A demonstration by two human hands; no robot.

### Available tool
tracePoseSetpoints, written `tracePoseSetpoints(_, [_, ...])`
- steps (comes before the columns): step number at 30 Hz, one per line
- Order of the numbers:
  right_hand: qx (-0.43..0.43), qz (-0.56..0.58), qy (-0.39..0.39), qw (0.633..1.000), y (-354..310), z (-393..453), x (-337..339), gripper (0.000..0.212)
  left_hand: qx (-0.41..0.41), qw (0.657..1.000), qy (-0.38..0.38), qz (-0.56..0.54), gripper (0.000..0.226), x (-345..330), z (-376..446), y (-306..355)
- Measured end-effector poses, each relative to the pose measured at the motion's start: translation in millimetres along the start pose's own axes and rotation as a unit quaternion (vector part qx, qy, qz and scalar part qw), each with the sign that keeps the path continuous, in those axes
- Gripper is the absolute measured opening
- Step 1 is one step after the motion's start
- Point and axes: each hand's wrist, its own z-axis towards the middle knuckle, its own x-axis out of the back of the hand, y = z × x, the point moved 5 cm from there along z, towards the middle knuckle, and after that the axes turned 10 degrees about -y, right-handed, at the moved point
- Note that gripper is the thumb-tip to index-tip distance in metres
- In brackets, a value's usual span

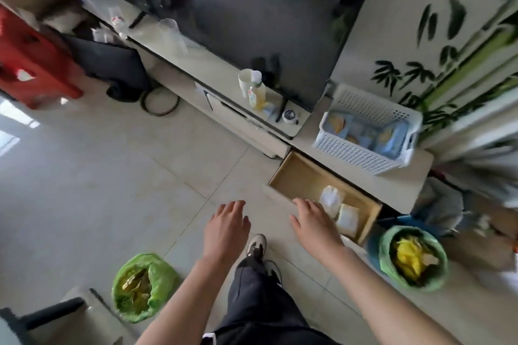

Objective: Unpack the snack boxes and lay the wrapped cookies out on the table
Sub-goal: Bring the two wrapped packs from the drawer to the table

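Below the television [269,17], an open drawer [305,176] overhangs pale floor tiles [112,176]

No writing can be read anywhere. The bottle [256,92] on the TV stand [224,75] carries a label, perhaps with print, but blur leaves only patches of colour. The blue packets [389,134] in the white basket [364,154] show pictures and no legible words.
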Motion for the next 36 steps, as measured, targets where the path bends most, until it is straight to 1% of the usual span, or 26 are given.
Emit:
tracePoseSetpoints(5, [-0.087, 0.045, 0.024, 0.995, 47, 13, 15, 0.04, -0.066, 0.995, -0.06, 0.035, 0.041, 0, 59, 39])
tracePoseSetpoints(8, [-0.148, 0.092, 0.046, 0.984, 74, 14, 22, 0.038, -0.097, 0.99, -0.094, 0.046, 0.039, -1, 88, 57])
tracePoseSetpoints(11, [-0.189, 0.123, 0.074, 0.971, 99, 14, 23, 0.036, -0.127, 0.983, -0.115, 0.061, 0.035, -7, 117, 76])
tracePoseSetpoints(14, [-0.232, 0.146, 0.083, 0.958, 125, 14, 20, 0.033, -0.136, 0.98, -0.136, 0.055, 0.028, -19, 139, 96])
tracePoseSetpoints(18, [-0.279, 0.183, 0.091, 0.938, 165, 18, 7, 0.037, -0.15, 0.975, -0.162, 0.029, 0.022, -50, 167, 126])
tracePoseSetpoints(24, [-0.301, 0.212, 0.096, 0.925, 240, 55, -36, 0.037, -0.137, 0.966, -0.218, 0.0, 0.018, -134, 217, 153])
tracePoseSetpoints(31, [-0.33, 0.217, 0.075, 0.916, 338, 122, -121, 0.035, -0.101, 0.957, -0.27, -0.031, 0.031, -264, 281, 174])
tracePoseSetpoints(33, [-0.337, 0.219, 0.068, 0.913, 366, 142, -148, 0.04, -0.094, 0.955, -0.28, -0.029, 0.033, -304, 300, 178])
tracePoseSetpoints(36, [-0.349, 0.227, 0.061, 0.907, 406, 171, -189, 0.047, -0.055, 0.953, -0.295, -0.033, 0.034, -365, 331, 176])
